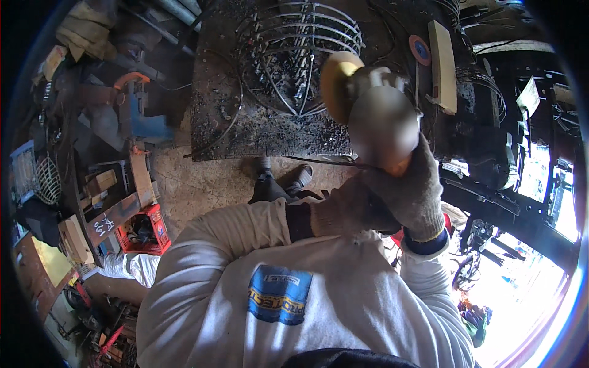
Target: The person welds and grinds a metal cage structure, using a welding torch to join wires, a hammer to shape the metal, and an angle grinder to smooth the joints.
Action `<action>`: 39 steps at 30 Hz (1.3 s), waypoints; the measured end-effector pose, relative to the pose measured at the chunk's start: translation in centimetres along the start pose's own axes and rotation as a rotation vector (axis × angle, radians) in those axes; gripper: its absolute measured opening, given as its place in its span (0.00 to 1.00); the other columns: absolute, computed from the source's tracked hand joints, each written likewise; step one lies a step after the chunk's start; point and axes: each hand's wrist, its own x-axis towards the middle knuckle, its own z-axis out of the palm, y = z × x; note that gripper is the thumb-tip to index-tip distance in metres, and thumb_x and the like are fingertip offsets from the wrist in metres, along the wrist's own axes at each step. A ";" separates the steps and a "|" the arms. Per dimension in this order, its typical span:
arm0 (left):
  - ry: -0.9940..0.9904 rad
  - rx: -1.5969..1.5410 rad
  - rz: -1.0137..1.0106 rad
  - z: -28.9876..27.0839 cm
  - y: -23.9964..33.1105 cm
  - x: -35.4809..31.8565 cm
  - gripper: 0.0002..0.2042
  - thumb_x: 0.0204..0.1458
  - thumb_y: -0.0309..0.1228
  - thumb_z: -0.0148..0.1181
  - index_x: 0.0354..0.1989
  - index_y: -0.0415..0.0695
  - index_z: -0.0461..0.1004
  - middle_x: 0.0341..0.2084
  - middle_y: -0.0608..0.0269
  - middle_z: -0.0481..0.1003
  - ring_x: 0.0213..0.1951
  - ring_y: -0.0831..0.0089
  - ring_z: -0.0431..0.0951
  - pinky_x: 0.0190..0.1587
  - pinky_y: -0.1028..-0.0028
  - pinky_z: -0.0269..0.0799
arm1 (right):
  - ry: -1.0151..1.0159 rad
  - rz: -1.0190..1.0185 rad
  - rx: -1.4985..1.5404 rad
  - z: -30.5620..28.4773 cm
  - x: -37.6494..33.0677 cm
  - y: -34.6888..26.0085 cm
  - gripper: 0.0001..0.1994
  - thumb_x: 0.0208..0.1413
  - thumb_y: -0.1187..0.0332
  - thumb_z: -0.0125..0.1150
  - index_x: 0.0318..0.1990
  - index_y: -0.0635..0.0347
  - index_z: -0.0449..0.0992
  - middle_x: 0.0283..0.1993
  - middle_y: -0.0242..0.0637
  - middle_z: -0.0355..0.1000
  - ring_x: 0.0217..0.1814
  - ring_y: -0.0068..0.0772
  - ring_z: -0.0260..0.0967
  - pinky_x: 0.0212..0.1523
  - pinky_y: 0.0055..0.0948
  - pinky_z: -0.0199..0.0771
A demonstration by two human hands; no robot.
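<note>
Grinder held up over the worktop

Both gloved hands, right (412, 184) and left (350, 211), clamp shut on the grinder (374, 113), steadying its disc (334, 80) above the wire cage (294, 55).

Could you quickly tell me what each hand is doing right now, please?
Left hand: gloved, closed on the angle grinder.
Right hand: gloved, closed around the grinder's body.
</note>
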 end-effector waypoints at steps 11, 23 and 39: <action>-0.110 0.689 0.005 -0.8 0.4 0.2 0.29 0.51 0.45 0.70 0.56 0.40 0.71 0.49 0.53 0.78 0.51 0.63 0.81 0.55 0.63 0.77 | 0.082 -0.007 0.439 -0.3 -2.0 7.3 0.34 0.45 0.67 0.78 0.60 0.63 0.69 0.52 0.41 0.76 0.51 0.33 0.75 0.55 0.35 0.75; -0.087 0.177 -0.154 -0.4 3.8 5.8 0.37 0.45 0.35 0.78 0.62 0.40 0.63 0.50 0.62 0.75 0.48 0.74 0.77 0.52 0.71 0.77 | 0.147 -0.196 1.298 -1.0 2.7 12.4 0.25 0.56 0.67 0.70 0.60 0.62 0.70 0.49 0.34 0.76 0.47 0.28 0.76 0.50 0.31 0.78; 0.682 0.992 -0.423 -2.5 5.9 16.6 0.33 0.39 0.51 0.79 0.45 0.38 0.75 0.34 0.53 0.82 0.33 0.65 0.84 0.38 0.67 0.80 | 0.183 -0.140 1.039 0.9 -6.4 18.8 0.27 0.65 0.58 0.64 0.65 0.66 0.69 0.57 0.37 0.75 0.57 0.26 0.70 0.59 0.27 0.69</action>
